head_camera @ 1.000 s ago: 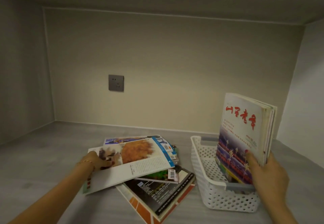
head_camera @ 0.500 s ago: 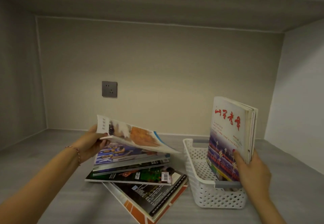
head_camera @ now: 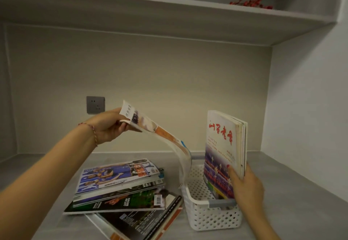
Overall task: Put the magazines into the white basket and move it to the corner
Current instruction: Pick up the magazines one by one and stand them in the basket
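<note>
Head view, mid-loading: left hand (head_camera: 108, 125) pinching floppy magazine (head_camera: 160, 138) by its spine, pages drooping from the fingers toward white basket (head_camera: 207, 213). Below those fingers, stack of magazines (head_camera: 120, 189) waiting on the counter (head_camera: 37, 221), "JAYLEN BROWN" legible on one. Right hand (head_camera: 246, 189) gripping upright magazines (head_camera: 224, 151), red Chinese title, standing in the basket. Next, probably: lowering the drooping copy in beside them without buckling.

A stack of magazines (head_camera: 120, 185) is laid on the bench (head_camera: 282, 211), left of the basket (head_camera: 209, 215). Several upright magazines (head_camera: 225, 149) are stood in the basket. One magazine (head_camera: 160, 136) is held between them, its lower edge seemingly over the basket's rim.
</note>
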